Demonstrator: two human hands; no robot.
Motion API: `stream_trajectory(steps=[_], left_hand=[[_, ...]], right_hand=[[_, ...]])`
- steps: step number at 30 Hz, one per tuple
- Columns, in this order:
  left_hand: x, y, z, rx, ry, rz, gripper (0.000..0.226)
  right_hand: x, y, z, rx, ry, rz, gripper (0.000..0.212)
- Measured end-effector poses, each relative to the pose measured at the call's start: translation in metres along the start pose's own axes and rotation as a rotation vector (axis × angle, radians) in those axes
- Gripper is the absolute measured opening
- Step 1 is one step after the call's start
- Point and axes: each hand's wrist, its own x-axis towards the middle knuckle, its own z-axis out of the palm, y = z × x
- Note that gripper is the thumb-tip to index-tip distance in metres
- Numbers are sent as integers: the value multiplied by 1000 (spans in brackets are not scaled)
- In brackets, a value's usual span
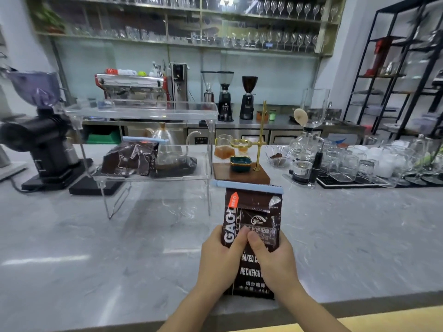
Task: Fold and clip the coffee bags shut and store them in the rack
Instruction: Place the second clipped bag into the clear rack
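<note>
You grip the coffee bag (252, 226) with both hands, left hand (221, 256) and right hand (273, 258) curled round its sides, thumbs meeting on its front; a blue clip (249, 186) spans its folded top. It stands above the grey bench (96, 248). At ten o'clock, the clear rack (143, 111) holds another clipped bag (130, 159) on its lower shelf.

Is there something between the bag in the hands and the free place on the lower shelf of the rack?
Nothing visible blocks it. The clipped bag, held by both hands, has bare counter up to the clear rack. Another clipped bag fills the shelf's left part.
</note>
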Motion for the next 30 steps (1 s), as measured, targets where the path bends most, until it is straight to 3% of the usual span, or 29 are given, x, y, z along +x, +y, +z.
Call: stream_trajectory(steps=[4,12,15,17,20,23,26,30], left_hand=[[-11,2,-12,-55,39,-36,18],[-16,18,-63,-156,121,-77,20],[-10,32,-89,-238,133,-125,25],[-5,43,-106,-274,142,-142,27],[5,54,-127,-292,154,-139,26],[13,59,-139,-285,134,-154,29],[16,63,-139,-292,144,-145,28],[24,68,-137,-262,143,-98,32]], right_hand=[[-7,-5,8,-1,-16,13,44],[-12,-32,52,-27,-135,-5,25],[-9,-49,68,-46,-276,25,37],[-11,-53,75,-85,-368,-4,60],[-18,-52,79,-278,-372,-233,99],[-25,-58,84,-557,-401,-553,116],[-22,-60,92,-748,-449,-754,113],[-6,-56,97,-756,-447,-798,102]])
